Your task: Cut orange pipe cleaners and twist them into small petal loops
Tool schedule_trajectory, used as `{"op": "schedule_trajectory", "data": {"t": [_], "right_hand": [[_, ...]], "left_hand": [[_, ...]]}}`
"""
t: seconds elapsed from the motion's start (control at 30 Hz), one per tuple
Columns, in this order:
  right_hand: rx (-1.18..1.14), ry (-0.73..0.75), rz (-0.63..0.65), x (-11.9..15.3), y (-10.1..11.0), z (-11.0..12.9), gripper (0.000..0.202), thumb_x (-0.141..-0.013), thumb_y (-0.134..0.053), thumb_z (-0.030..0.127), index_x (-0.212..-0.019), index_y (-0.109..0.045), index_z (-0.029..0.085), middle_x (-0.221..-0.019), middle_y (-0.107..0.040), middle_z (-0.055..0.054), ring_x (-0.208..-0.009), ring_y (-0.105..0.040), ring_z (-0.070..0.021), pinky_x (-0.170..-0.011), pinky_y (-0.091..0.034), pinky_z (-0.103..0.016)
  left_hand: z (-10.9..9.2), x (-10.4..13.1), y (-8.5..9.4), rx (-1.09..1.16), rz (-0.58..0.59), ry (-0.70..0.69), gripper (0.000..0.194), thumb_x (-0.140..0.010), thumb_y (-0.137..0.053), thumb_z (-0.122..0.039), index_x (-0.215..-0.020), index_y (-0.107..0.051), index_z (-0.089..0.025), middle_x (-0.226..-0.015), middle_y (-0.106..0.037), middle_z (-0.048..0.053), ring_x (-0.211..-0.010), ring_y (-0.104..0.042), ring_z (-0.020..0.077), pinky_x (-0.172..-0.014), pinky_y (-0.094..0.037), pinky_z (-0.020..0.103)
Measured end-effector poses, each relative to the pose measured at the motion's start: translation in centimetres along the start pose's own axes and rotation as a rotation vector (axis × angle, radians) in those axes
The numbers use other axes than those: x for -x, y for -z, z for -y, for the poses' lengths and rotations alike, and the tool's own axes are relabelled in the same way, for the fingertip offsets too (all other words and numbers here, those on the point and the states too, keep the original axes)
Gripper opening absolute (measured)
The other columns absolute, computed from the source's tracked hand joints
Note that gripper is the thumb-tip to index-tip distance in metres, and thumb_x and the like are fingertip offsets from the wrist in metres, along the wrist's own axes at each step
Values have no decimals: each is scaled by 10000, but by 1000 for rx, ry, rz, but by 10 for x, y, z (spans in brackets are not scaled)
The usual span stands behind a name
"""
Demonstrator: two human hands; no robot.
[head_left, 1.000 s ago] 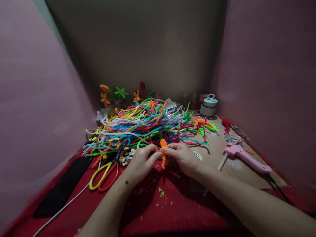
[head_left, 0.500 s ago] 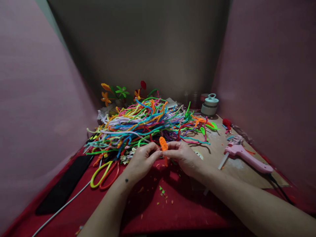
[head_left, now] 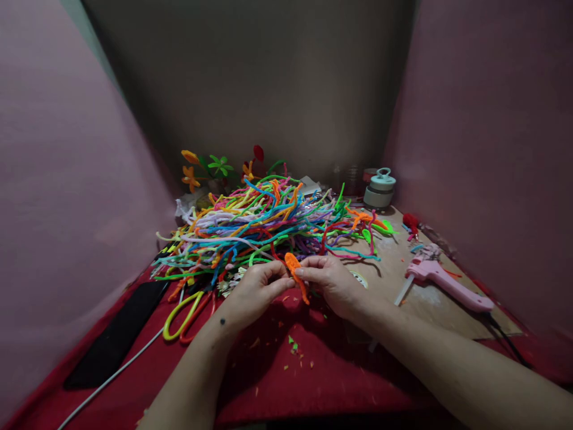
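Above the front of the red cloth, an orange pipe-cleaner petal (head_left: 292, 261) is held between my two hands, its rounded end up and a thin tail hanging below. My right hand (head_left: 333, 283) pinches its middle between thumb and fingers. From the other side my left hand (head_left: 257, 289) is closed, thumb and index tips meeting at the petal's left edge; the exact contact is partly hidden. Just beyond my hands lies a large heap of many-coloured pipe cleaners (head_left: 250, 224).
Scissors with yellow and red handles (head_left: 182, 316) and a black flat object (head_left: 117, 334) lie left. A pink glue gun (head_left: 452, 286) rests on a brown board (head_left: 430, 319) at right. Pipe-cleaner flowers (head_left: 219, 165) and a lidded jar (head_left: 379, 190) stand behind. Scraps (head_left: 293, 345) dot the red cloth (head_left: 268, 382).
The orange petal has tipped, its top leaning left and its tail swinging right. My left fingertips have dropped slightly. The camera view has shifted a little.
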State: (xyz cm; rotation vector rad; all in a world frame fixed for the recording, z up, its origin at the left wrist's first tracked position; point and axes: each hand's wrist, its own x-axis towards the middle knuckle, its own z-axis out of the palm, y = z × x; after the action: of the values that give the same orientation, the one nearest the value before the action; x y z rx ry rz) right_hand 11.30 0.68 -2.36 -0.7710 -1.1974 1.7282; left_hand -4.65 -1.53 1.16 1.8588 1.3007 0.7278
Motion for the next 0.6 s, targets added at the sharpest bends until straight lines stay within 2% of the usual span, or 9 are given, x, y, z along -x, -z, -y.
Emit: {"op": "schedule_trajectory", "data": {"t": [0.13,0.3,0.43,0.6], "right_hand": [[-78,-35,-36,1,-2,-2,207,-588,-702,293,-593,-560,143,-508,-515,35,-437,-409,-63,-439,-292,-211],[-73,2,-88,2,-6,-2,218,-586,-698,278,-558,-528,146,-461,-474,59,-405,-361,-45,-418,-259,-201],[-71,-7,-114,1,-6,3,210,-594,-687,280,-569,-529,144,-468,-495,49,-404,-377,-49,-414,-257,-202],[-15,-33,-108,2,-5,7,199,-605,-680,282,-567,-543,142,-441,-472,57,-382,-367,-49,-404,-258,-205]], "left_hand": [[-2,1,0,85,35,53,221,-750,-545,-344,-640,-563,-152,-562,-433,-41,-505,-350,79,-455,-284,191],[-3,1,-1,129,102,45,193,-746,-551,-317,-645,-552,-152,-588,-459,-32,-516,-369,80,-466,-296,192],[-4,0,-2,132,2,84,247,-748,-557,-357,-608,-506,-160,-516,-411,-56,-451,-341,65,-431,-275,189],[2,-4,-4,214,-80,104,254,-764,-545,-411,-840,-561,-169,-608,-500,-38,-455,-409,72,-416,-314,189]]}}
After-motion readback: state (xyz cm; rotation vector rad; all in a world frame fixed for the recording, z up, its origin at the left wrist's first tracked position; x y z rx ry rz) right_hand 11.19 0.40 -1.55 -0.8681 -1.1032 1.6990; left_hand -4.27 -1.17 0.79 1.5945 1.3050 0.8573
